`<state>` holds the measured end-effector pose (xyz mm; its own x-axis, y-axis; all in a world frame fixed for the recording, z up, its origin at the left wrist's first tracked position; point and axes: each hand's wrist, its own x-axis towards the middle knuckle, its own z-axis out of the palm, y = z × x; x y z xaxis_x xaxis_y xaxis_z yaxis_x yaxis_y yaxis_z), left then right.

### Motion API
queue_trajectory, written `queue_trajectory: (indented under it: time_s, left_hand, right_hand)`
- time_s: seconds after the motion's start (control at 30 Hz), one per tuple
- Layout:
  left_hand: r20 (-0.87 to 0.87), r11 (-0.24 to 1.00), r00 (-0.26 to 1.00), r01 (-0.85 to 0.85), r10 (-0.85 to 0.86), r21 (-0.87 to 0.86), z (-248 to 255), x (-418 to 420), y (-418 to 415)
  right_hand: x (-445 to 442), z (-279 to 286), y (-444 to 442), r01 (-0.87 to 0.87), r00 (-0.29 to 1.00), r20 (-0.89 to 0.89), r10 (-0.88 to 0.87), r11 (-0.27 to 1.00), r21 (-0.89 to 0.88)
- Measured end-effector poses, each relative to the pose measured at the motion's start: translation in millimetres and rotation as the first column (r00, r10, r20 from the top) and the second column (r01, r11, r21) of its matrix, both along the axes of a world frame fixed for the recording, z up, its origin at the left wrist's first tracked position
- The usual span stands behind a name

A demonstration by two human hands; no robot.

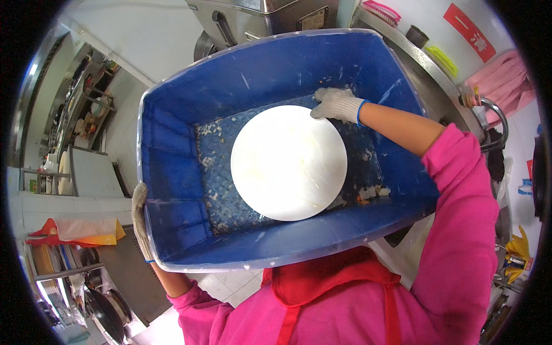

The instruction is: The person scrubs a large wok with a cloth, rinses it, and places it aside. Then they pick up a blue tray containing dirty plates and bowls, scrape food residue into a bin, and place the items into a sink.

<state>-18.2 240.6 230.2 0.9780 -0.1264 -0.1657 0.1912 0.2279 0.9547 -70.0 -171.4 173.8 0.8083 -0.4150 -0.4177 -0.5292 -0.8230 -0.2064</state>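
A large blue plastic tub [271, 64] spans the middle of the head view, with small pale food scraps on its bottom. A round white board or lid [289, 164] lies inside it. My right hand [338, 105], in a knitted glove with a blue cuff, is inside the tub at the upper right edge of the white disc; its grip on the disc is hard to make out. My left hand [141, 222], gloved too, is against the tub's left rim, gripping it from outside. Orange and white scraps [373, 192] lie in the tub's lower right corner.
A stainless steel machine [241, 17] stands beyond the tub. Along the right runs a steel counter [424, 64] with a pink brush [381, 12], a dark cup [417, 36] and a yellow-green brush [442, 60]. A pink cloth [502, 84] hangs there. Shelves with pans [103, 315] are at lower left.
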Motion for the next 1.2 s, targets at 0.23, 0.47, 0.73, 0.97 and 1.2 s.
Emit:
queue_trajectory:
  time_s: [0.23,0.47,0.73,0.97,1.2]
  left_hand:
    - [0.042,0.999,0.999,-0.017,0.015,0.045,10.3,-8.4,-13.7]
    - [0.155,0.997,0.987,-0.05,0.039,0.063,-4.1,-2.8,-0.5]
    - [-0.038,0.998,0.998,-0.055,0.057,0.04,21.7,-10.3,-29.9]
    - [-0.066,1.0,0.998,-0.02,0.021,0.002,26.7,-9.5,-30.6]
    - [0.2,0.997,0.977,0.059,-0.068,0.054,-2.7,2.1,-2.8]
  right_hand:
    - [-9.1,-53.3,-17.1,-0.033,0.998,-0.039,0.051,0.928,0.371]
    - [-5.5,-37.8,-8.1,0.246,0.955,-0.267,-0.129,0.847,0.471]
    - [-6.4,-67.2,-3.5,-0.1,0.995,-0.004,0.1,0.995,0.006]
    - [1.7,-41.1,10.7,0.098,0.976,-0.204,-0.071,0.987,0.129]
    - [3.2,-31.9,3.2,0.125,0.988,-0.113,-0.101,0.965,0.232]
